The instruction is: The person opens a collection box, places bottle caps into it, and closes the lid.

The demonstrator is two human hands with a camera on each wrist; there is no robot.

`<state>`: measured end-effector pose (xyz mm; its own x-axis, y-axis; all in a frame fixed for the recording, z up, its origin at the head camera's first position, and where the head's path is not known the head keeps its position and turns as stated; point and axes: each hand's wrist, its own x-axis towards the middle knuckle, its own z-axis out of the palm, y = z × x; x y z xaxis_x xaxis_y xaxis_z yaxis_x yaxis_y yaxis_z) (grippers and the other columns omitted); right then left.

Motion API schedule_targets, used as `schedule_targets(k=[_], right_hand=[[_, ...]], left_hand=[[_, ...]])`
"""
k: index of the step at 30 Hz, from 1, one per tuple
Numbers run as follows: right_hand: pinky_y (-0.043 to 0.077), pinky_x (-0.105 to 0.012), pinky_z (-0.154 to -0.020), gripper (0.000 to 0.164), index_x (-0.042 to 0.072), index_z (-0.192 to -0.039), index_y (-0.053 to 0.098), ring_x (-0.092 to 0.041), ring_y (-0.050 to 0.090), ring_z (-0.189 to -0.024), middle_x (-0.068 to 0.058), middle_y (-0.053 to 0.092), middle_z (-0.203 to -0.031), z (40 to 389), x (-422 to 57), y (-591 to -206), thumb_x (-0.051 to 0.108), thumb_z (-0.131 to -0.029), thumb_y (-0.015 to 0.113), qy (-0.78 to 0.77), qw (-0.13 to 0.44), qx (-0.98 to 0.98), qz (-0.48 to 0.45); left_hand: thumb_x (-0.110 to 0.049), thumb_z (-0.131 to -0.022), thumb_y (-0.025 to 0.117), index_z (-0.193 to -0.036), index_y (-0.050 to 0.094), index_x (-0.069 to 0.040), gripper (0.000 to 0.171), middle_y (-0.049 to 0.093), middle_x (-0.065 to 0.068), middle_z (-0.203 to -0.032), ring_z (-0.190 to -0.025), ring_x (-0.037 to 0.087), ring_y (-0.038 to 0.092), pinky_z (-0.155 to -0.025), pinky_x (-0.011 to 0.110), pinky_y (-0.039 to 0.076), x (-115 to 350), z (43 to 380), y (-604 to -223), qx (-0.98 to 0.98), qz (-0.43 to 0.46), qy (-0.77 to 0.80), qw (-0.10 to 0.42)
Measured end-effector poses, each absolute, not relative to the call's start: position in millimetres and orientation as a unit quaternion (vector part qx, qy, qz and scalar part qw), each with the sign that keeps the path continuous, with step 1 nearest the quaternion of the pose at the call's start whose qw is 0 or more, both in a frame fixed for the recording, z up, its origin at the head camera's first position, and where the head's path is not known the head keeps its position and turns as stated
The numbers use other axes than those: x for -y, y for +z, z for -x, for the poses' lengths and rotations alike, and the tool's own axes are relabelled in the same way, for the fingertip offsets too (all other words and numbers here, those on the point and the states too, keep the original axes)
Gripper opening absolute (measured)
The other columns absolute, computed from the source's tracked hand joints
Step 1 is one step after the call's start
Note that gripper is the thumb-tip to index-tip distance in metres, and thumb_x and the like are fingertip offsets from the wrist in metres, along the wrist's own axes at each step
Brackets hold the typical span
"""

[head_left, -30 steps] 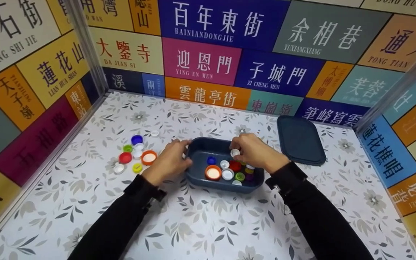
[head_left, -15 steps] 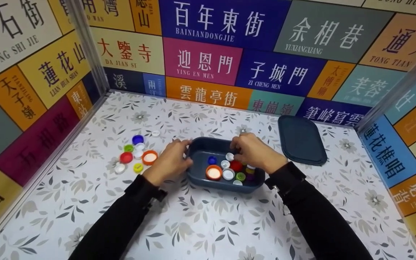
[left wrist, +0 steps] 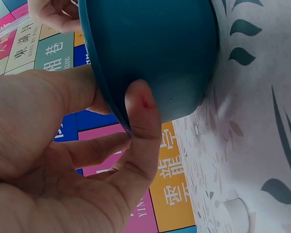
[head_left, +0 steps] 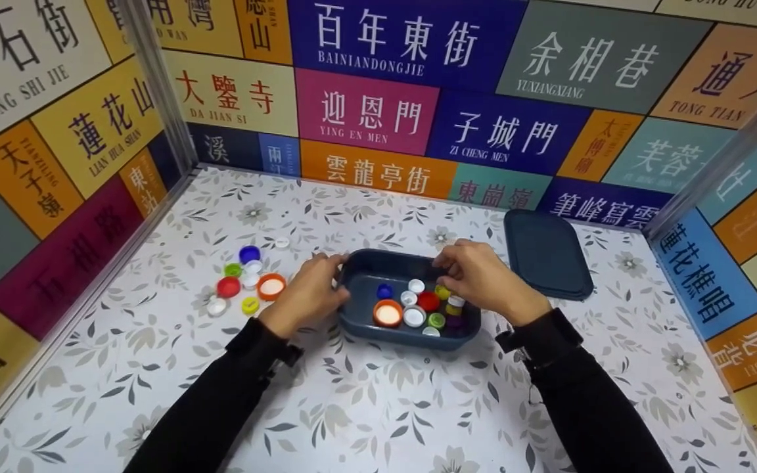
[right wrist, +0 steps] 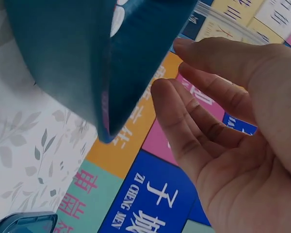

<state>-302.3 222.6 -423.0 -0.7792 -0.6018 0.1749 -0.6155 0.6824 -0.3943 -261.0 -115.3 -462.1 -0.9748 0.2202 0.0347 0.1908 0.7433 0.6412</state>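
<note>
Left hand (head_left: 313,289) grips the box (head_left: 405,338), frame centre; my right hand (head_left: 480,279) holds nothing; boxed caps (head_left: 414,316) look done, loose caps (head_left: 250,281), frame left, outstanding.

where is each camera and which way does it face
Head: on the head, facing forward and down at the box and caps; left hand, right hand, sleeves show.
Left wrist: on that wrist, facing the box's left end; left hand grips rim, right hand partly shows.
Right wrist: on that wrist, facing the box's right end; only right hand shows.
Head and left wrist share box, both hands.
</note>
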Motion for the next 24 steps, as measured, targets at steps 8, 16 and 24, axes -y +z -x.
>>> schedule_targets(k=[8, 16, 24], right_hand=[[0.072, -0.053, -0.092, 0.021, 0.001, -0.123, 0.084, -0.035, 0.083, -0.102, -0.022, 0.079, -0.114, 293.5, -244.8, -421.4, 0.006, -0.102, 0.087, 0.250, 0.038, 0.920, -0.301], [0.072, -0.054, -0.093, 0.022, 0.004, -0.127, 0.084, -0.033, 0.083, -0.104, -0.019, 0.080, -0.120, 283.9, -274.9, -426.6, 0.007, -0.105, 0.086, 0.272, 0.074, 0.921, -0.271], [0.071, -0.036, -0.093, 0.025, 0.007, -0.131, 0.085, -0.037, 0.082, -0.112, -0.017, 0.080, -0.122, 275.5, -312.1, -435.7, 0.011, -0.106, 0.086, 0.264, 0.093, 0.935, -0.216]], left_hand=[[-0.007, -0.097, 0.081, -0.166, 0.060, 0.002, 0.072, 0.074, 0.022, -0.131, -0.124, 0.038, 0.071, -0.110, 0.054, 0.062, 115.9, 262.1, -464.3, -0.932, -0.111, 0.344, 0.024], [-0.006, -0.096, 0.080, -0.164, 0.061, 0.004, 0.071, 0.075, 0.022, -0.130, -0.123, 0.038, 0.071, -0.110, 0.054, 0.063, 116.0, 261.4, -463.7, -0.929, -0.118, 0.349, 0.017], [-0.007, -0.094, 0.079, -0.161, 0.063, 0.006, 0.070, 0.076, 0.023, -0.128, -0.119, 0.038, 0.072, -0.105, 0.053, 0.064, 115.8, 259.5, -463.0, -0.929, -0.124, 0.348, 0.004]])
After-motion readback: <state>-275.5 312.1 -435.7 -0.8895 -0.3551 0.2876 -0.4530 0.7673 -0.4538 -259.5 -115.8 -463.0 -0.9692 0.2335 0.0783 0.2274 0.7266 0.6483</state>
